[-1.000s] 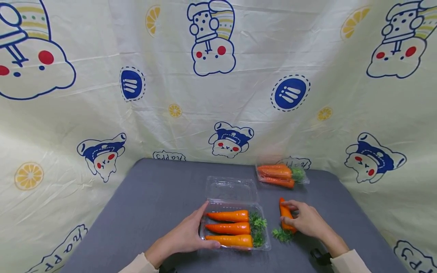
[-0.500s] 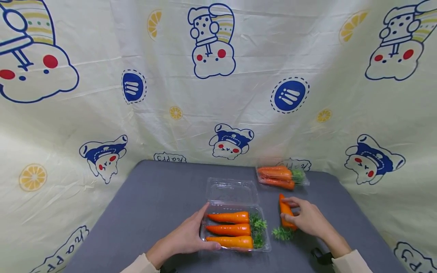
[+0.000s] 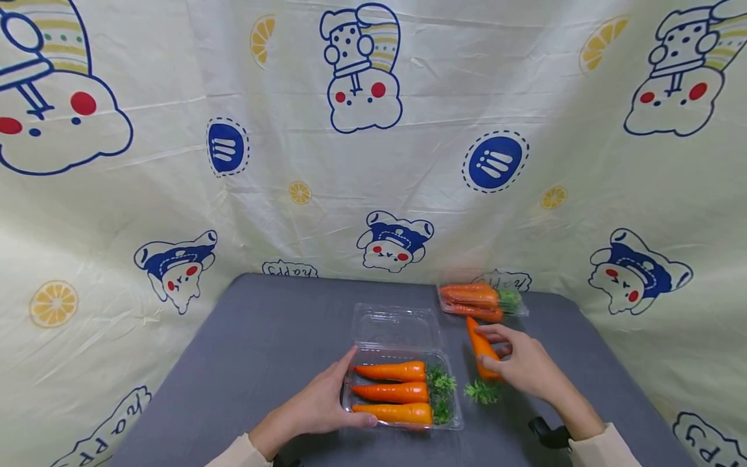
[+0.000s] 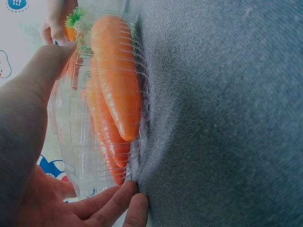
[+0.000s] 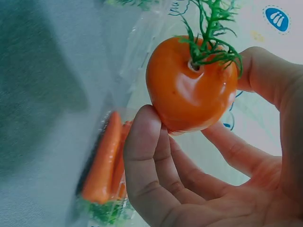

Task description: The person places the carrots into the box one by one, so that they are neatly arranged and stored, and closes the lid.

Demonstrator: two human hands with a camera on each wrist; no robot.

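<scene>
In the head view my right hand (image 3: pixel 522 363) pinches an orange carrot (image 3: pixel 482 350) between thumb and fingers, its tip pointing away and green leaves toward me. The right wrist view shows this carrot (image 5: pixel 191 85) end-on, leafy end facing the camera. My left hand (image 3: pixel 318 399) grips the left side of a clear plastic container (image 3: pixel 458 415), thumb along the near edge and fingers at the left wall. Inside lie three carrots (image 3: pixel 391 392) side by side, leaves to the right. Through the clear wall they also show in the left wrist view (image 4: pixel 116 75).
The container's lid (image 3: pixel 397 324) lies folded back behind it. A second clear package of carrots (image 3: pixel 473 295) sits at the table's far right edge. The grey table (image 3: pixel 280 331) ends at a hanging printed curtain (image 3: pixel 443 194).
My right hand has lifted the single carrot off the table and moved it slightly up and away. My left hand and the container have stayed in place.
</scene>
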